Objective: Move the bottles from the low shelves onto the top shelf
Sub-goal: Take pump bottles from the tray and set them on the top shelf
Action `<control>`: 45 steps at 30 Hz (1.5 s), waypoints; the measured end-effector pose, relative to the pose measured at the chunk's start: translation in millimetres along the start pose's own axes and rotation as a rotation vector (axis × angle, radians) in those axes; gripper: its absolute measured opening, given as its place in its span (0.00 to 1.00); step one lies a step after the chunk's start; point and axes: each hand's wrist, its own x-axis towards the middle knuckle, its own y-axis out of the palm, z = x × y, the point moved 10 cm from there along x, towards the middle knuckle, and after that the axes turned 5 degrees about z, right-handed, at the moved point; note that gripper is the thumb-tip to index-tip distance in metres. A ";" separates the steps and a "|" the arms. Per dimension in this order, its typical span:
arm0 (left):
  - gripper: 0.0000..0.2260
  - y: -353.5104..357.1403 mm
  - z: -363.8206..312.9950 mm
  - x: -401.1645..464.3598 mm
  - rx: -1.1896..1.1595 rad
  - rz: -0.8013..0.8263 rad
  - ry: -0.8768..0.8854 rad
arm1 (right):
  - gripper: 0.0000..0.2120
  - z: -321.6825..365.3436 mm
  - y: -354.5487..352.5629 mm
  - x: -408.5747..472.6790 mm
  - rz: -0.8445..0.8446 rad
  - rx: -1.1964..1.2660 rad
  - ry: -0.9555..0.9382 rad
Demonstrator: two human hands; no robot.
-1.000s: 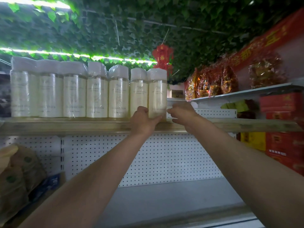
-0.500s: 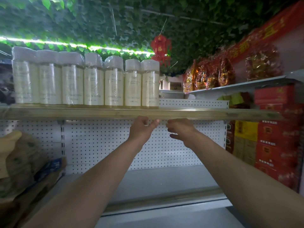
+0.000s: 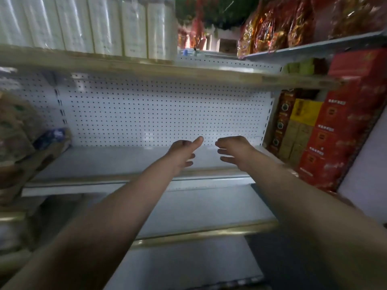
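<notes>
Bottles (image 3: 134,30): pale, film-wrapped, rowed on top shelf (image 3: 209,75) | left hand (image 3: 180,152), right hand (image 3: 234,150): fingers released, holding nothing

The bottles (image 3: 134,28) look like pale plastic under glossy clear wrap; the pegboard back panel (image 3: 163,114) is matt white perforated metal (evenly dotted); snack bags (image 3: 270,24) gleam like crinkled foil; red boxes (image 3: 335,130) look like printed card.

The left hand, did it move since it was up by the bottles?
Yes. The left hand went down from the top shelf edge to the shelf below.
</notes>
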 end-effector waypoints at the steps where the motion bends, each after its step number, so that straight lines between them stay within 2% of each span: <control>1: 0.28 12.6 12.3 -5.7 -0.003 0.008 -0.033 | 0.15 -14.2 -9.8 -5.8 -0.004 -0.006 0.021; 3: 0.28 35.5 37.3 -16.9 0.004 0.012 -0.089 | 0.12 -43.1 -29.0 -18.7 -0.013 -0.020 0.068; 6: 0.20 69.3 79.3 -34.6 -0.012 0.022 -0.158 | 0.12 -91.3 -56.5 -38.1 -0.032 -0.007 0.142; 10: 0.24 108.5 144.7 -58.0 0.022 0.016 -0.268 | 0.12 -159.0 -88.4 -68.1 -0.045 -0.007 0.238; 14: 0.29 149.9 204.9 -77.5 0.054 0.067 -0.351 | 0.02 -217.2 -114.2 -88.8 -0.025 0.027 0.347; 17: 0.27 171.7 237.0 -90.3 0.044 0.083 -0.395 | 0.04 -261.8 -138.0 -92.0 -0.079 -0.027 0.436; 21: 0.25 189.7 269.5 -96.1 0.045 0.079 -0.451 | 0.08 -308.6 -152.1 -89.1 -0.040 0.028 0.493; 25: 0.24 208.9 294.4 -81.1 0.064 0.113 -0.478 | 0.04 -339.0 -167.9 -85.1 -0.081 0.083 0.545; 28: 0.26 217.9 310.9 -62.4 0.063 0.141 -0.496 | 0.10 -353.3 -174.6 -78.6 -0.115 0.069 0.608; 32: 0.25 226.6 333.8 -29.8 0.008 0.159 -0.543 | 0.06 -371.9 -184.4 -61.5 -0.154 0.016 0.705; 37: 0.24 234.6 357.3 9.0 0.009 0.187 -0.595 | 0.18 -404.0 -191.1 -35.4 -0.142 -0.033 0.697; 42: 0.31 236.5 383.6 37.6 0.036 0.193 -0.644 | 0.17 -431.3 -191.4 -16.2 -0.153 -0.024 0.721; 45: 0.36 237.1 405.3 45.3 0.033 0.182 -0.686 | 0.08 -454.0 -190.3 -9.1 -0.121 -0.020 0.771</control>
